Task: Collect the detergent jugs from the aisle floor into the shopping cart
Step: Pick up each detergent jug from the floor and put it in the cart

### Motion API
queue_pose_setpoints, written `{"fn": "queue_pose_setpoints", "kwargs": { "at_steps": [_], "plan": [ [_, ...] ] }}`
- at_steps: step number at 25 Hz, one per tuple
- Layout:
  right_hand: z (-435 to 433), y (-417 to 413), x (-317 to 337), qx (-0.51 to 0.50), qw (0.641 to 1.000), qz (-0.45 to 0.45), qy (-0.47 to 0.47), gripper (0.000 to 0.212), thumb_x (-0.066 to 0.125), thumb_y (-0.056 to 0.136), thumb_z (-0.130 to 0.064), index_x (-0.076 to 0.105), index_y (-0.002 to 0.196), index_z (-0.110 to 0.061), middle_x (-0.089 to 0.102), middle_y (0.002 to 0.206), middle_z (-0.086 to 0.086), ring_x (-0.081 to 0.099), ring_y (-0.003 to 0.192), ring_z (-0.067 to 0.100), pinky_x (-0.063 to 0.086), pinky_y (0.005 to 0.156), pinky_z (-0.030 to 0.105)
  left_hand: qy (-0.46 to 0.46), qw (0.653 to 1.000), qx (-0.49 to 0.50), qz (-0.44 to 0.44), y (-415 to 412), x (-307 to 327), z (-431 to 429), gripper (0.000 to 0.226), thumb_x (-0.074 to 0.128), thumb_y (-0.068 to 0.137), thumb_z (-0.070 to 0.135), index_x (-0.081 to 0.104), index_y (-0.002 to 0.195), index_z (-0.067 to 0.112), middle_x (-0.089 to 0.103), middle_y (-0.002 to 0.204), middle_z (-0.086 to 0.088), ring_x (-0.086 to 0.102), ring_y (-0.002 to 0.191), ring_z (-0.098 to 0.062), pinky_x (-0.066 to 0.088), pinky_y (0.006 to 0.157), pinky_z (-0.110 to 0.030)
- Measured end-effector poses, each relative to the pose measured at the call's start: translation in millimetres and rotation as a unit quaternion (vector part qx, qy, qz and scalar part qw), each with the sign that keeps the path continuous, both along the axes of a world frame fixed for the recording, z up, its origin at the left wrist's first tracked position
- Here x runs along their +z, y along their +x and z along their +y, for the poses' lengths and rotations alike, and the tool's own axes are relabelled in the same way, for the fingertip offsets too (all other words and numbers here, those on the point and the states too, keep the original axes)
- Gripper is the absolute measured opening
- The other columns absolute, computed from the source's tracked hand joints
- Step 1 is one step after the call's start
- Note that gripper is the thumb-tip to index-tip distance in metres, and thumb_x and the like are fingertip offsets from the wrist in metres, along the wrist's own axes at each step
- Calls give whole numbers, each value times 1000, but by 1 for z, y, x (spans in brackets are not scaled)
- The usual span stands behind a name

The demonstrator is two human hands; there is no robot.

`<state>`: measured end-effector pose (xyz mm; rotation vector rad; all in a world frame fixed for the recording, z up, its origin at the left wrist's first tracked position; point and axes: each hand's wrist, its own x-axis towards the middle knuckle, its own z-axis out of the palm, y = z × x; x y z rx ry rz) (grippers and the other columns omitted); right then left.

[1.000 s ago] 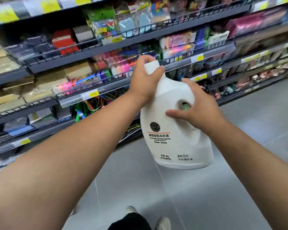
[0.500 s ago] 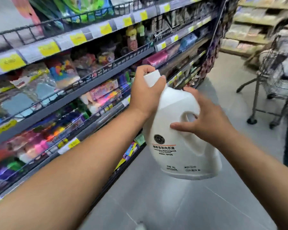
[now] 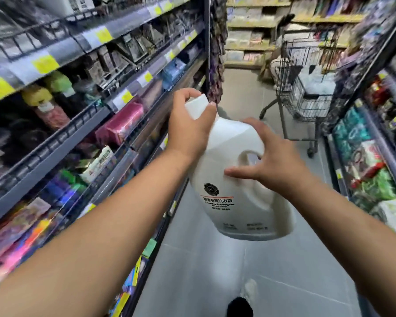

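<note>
Detergent jug [image 3: 238, 202] is off the floor [image 3: 204, 271]: left hand [image 3: 191, 126] grips its cap [image 3: 196, 103], right hand [image 3: 276, 167] holds its handle [image 3: 242, 157]. Shopping cart [image 3: 306, 94] stands well ahead; I think loading is not yet done.

The grey tiled aisle floor [image 3: 204, 271] runs between stocked shelves [image 3: 62, 143]; a wire shopping cart [image 3: 304, 106] stands on it, far ahead.

open floor [image 3: 215, 266], shelves [image 3: 82, 124] flanking, cart [image 3: 306, 92] ahead
</note>
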<state>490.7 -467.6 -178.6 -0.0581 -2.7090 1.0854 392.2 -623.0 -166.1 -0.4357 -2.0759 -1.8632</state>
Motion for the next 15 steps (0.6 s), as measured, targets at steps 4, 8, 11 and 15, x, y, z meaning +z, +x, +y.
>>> {"fn": "queue_pose_setpoints", "kwargs": {
  "at_steps": [4,8,11,15],
  "plan": [
    [70,-92,7,-19,1000,-17,-7,97,82,47,-63,36,132,-51,64,107,-9,60,98,19,48,85,34,-4,1000,-19,-11,-93,7,72,25,66,83,18,47,97,24,54,86,9,52,74,-4,48,74,-28],
    [121,-175,15,-24,999,-20,34,100,78,46,-67,33,133,-51,65,111,-4,59,102,24,49,89,40,17,999,-26,-15,-175,12,123,26,66,80,21,46,93,30,54,84,12,51,69,0,47,69,-23],
    [155,-248,10,-48,997,-31,47,102,77,45,-68,32,135,-50,65,114,-1,58,105,25,48,90,40,18,999,-40,-20,-257,2,160,27,65,78,23,47,98,26,55,86,10,52,70,-1,48,69,-24],
    [194,-347,-7,-85,995,-35,39,102,82,48,-60,35,137,-46,64,119,-2,59,106,24,48,93,41,14,996,-77,-30,-369,-18,210,29,67,81,17,48,103,17,56,86,6,53,67,3,46,64,-18]
  ]
}}
